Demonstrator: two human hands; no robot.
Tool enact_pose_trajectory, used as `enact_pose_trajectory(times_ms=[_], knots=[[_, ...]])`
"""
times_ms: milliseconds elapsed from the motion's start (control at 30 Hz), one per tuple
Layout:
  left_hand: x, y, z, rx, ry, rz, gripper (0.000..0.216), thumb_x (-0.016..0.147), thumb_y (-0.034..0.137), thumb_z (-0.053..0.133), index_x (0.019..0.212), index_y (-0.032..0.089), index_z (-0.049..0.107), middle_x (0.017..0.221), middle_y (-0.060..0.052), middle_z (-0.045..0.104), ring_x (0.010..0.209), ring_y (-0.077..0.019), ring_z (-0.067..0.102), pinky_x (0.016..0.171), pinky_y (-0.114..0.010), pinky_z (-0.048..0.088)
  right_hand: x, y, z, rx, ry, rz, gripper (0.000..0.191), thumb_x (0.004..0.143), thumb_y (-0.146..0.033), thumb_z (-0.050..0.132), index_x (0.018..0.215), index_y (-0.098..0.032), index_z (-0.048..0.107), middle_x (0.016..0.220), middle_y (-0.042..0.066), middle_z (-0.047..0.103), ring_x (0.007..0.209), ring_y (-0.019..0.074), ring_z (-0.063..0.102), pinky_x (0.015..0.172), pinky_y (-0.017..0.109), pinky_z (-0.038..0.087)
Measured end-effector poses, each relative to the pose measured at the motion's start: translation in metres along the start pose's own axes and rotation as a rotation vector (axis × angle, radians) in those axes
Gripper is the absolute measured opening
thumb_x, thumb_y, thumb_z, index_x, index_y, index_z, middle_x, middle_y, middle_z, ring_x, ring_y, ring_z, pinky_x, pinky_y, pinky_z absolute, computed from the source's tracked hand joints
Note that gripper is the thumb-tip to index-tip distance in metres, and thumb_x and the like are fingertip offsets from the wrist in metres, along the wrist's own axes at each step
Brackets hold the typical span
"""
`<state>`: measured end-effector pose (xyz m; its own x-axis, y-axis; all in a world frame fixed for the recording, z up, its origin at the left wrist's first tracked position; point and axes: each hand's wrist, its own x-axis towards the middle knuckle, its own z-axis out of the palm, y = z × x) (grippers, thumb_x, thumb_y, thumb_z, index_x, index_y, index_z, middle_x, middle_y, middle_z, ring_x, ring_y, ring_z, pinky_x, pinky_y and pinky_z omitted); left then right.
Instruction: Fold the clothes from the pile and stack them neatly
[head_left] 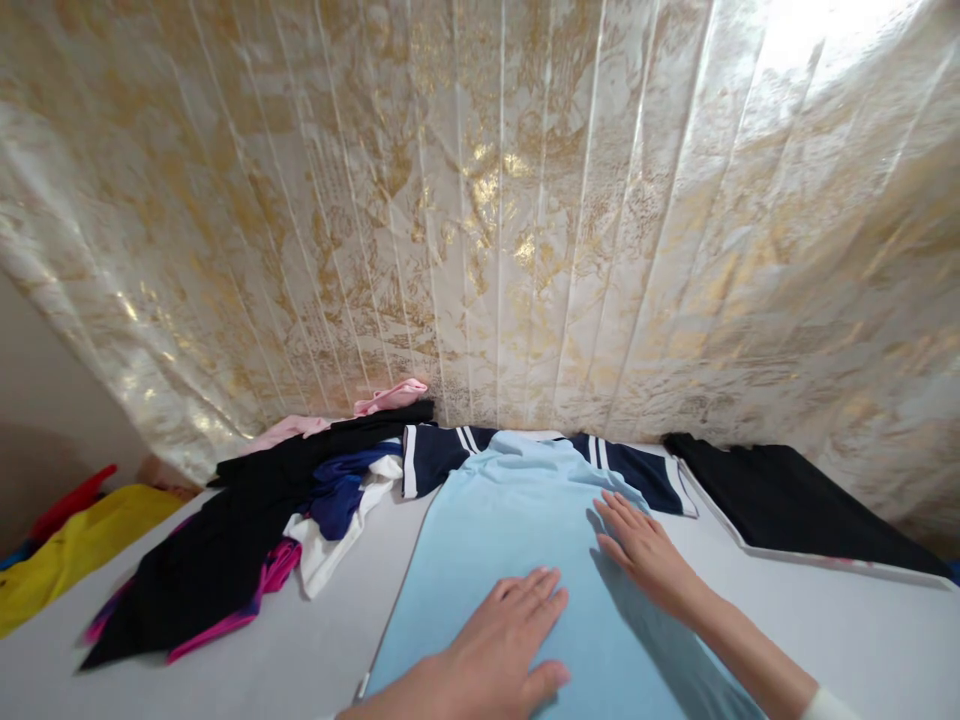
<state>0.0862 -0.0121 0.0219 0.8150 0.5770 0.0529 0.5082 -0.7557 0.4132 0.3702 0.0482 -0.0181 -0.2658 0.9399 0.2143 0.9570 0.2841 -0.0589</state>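
Left hand [508, 632], right hand [640, 543]; both palm-down

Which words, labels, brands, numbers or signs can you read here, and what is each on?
None can be read.
Small white tab at the light blue shirt's edge: too small to tell if printed.
Reddish marks beside the black garment on the right: too blurred to make out.
Curtain: gold pattern, nothing legible.

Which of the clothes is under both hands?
The light blue shirt with navy sleeves: left hand and right hand are over it. The clothes pile lies left, the flat black cloth right.
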Motion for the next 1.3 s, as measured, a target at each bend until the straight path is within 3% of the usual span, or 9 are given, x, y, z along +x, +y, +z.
enact_pose_trajectory(times_ms=[167,333,533,667,767,867,967,1167,1300], knots=[[0.024,-0.038,-0.019,0.106,0.078,-0.118,0.05,0.098,0.035,0.042,0.146,0.02,0.035,0.153,-0.009,0.032,0.141,-0.021,0.028,0.113,-0.041,0.029,-0.032,-0.018,-0.003,0.026,-0.063,-0.051,0.059,0.096,-0.056,0.031,0.146,-0.025,0.037,0.154,0.004,0.031,0.141,0.0235,0.029,0.111,0.045,0.034],[0.034,-0.071,-0.019,0.162,0.179,-0.19,0.049,0.098,0.037,0.044,0.142,0.017,0.039,0.153,-0.012,0.03,0.142,-0.0266,0.025,0.112,-0.049,0.027,-0.037,0.001,-0.005,-0.029,-0.061,0.137,0.06,0.095,-0.055,0.034,0.145,-0.023,0.039,0.154,0.007,0.03,0.142,0.0241,0.027,0.112,0.048,0.029],[0.024,-0.068,-0.02,0.183,0.271,-0.165,0.045,0.101,0.038,0.036,0.14,0.017,0.041,0.154,-0.01,0.03,0.142,-0.0281,0.025,0.112,-0.05,0.029,-0.04,0.015,-0.004,0.011,-0.046,0.158,0.059,0.095,-0.053,0.035,0.144,-0.021,0.04,0.154,0.01,0.031,0.143,0.0238,0.026,0.113,0.049,0.026],[0.02,-0.049,-0.025,0.178,0.234,-0.094,0.034,0.099,0.027,0.041,0.131,0.021,0.052,0.15,-0.007,0.038,0.139,-0.0231,0.032,0.109,-0.043,0.034,-0.033,0.016,-0.017,0.146,-0.047,0.092,0.05,0.097,-0.042,0.031,0.14,-0.021,0.045,0.15,0.01,0.039,0.141,0.0233,0.031,0.113,0.049,0.026],[0.025,-0.023,-0.022,0.147,0.127,0.003,0.035,0.096,0.027,0.048,0.131,0.022,0.052,0.146,-0.007,0.045,0.136,-0.0219,0.039,0.107,-0.041,0.036,-0.01,0.021,-0.034,0.224,-0.014,0.068,0.043,0.095,-0.028,0.035,0.134,-0.02,0.05,0.144,0.009,0.049,0.133,0.0221,0.043,0.109,0.041,0.034],[0.038,0.003,-0.012,0.103,0.026,0.068,0.046,0.096,0.04,0.048,0.138,0.021,0.045,0.151,-0.011,0.035,0.139,-0.0255,0.033,0.108,-0.044,0.032,0.029,0.03,-0.046,0.25,-0.003,0.137,0.041,0.091,-0.016,0.039,0.129,-0.019,0.053,0.134,0.01,0.057,0.12,0.0211,0.056,0.102,0.034,0.041],[0.053,0.019,0.0,0.072,-0.009,0.05,0.054,0.097,0.049,0.042,0.142,0.018,0.039,0.153,-0.014,0.03,0.142,-0.027,0.027,0.11,-0.045,0.029,0.074,0.04,-0.048,0.247,-0.011,0.208,0.03,0.093,-0.017,0.048,0.12,-0.018,0.059,0.124,0.011,0.061,0.112,0.0216,0.059,0.099,0.036,0.044],[0.056,0.023,0.026,0.108,0.049,0.025,0.065,0.099,0.057,0.028,0.147,0.014,0.03,0.155,-0.014,0.021,0.144,-0.0267,0.02,0.113,-0.046,0.025,0.144,0.048,-0.044,0.23,-0.048,0.325,0.031,0.093,-0.035,0.056,0.12,-0.019,0.057,0.123,0.008,0.058,0.101,0.0205,0.061,0.086,0.041,0.053],[0.042,0.017,0.058,0.25,0.107,0.11,0.054,0.101,0.047,0.034,0.144,0.016,0.035,0.151,-0.014,0.032,0.138,-0.0263,0.034,0.107,-0.04,0.037,0.166,0.042,-0.033,0.215,-0.085,0.4,0.031,0.093,-0.034,0.057,0.12,-0.019,0.057,0.122,0.008,0.059,0.101,0.0207,0.061,0.085,0.041,0.053]])
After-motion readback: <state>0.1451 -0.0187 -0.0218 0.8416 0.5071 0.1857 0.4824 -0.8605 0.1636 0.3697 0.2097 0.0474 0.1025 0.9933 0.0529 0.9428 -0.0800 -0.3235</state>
